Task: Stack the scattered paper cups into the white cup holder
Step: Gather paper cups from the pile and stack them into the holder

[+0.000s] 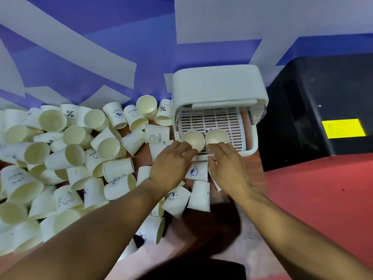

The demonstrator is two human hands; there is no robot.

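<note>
brown tabletop (255,168), centre frame: left hand (171,165) and right hand (229,166) each clasp a cream paper cup (192,140), loading the white plastic cup holder (218,85).

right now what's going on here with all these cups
A person is filling the white cup holder with paper cups. Two already sit at the front of its slatted tray, mouths toward the camera. The left hand is at the left cup and the right hand at the right cup; whether either grips is unclear. Many scattered cups lie heaped to the left.
</note>
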